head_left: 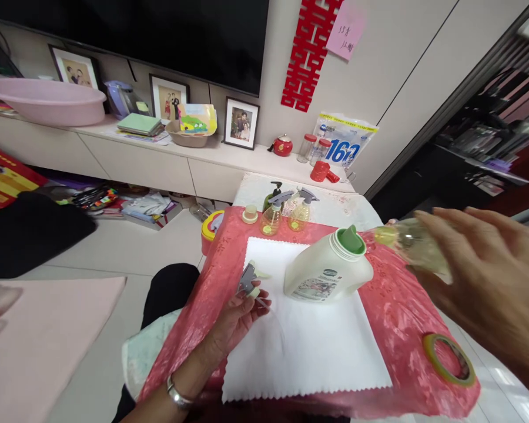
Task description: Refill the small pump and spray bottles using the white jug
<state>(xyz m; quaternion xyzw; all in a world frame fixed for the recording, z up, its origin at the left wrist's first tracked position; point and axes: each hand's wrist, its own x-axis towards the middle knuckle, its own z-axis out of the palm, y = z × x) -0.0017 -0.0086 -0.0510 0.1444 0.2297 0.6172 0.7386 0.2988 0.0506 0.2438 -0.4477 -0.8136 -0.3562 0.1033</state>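
Pale walls (405, 47) and a wide dark television (136, 35) back the room, above a long low cabinet (150, 170). Nearer stands a counter (180, 358) under a creased red plastic cover (211, 282); any liquid landing there could run along the folds. On it lies a white cloth (304, 346), which would soak up smaller drips.

On the cloth's far right part stands the big pale jug (321, 282), no hand on it, so a knock near its top could tip it. The right hand (489, 258) has its fingers wrapped around a clear bottle (418, 241), held on its side with its neck towards the jug's green spout (351, 239). Blur hides whether they touch; poor alignment would send any liquid down the jug's outside.

Two spray bottles (271, 220) stand at the back, well clear of that risk. A roll of tape (449, 359) sits near the counter's right edge, where a low sweep of the right forearm could push it off. Over the cloth's left side, the left hand (242, 311) has its fingers clamped on a small grey spray head (247, 279), only near the tips; wet skin could let it slip.
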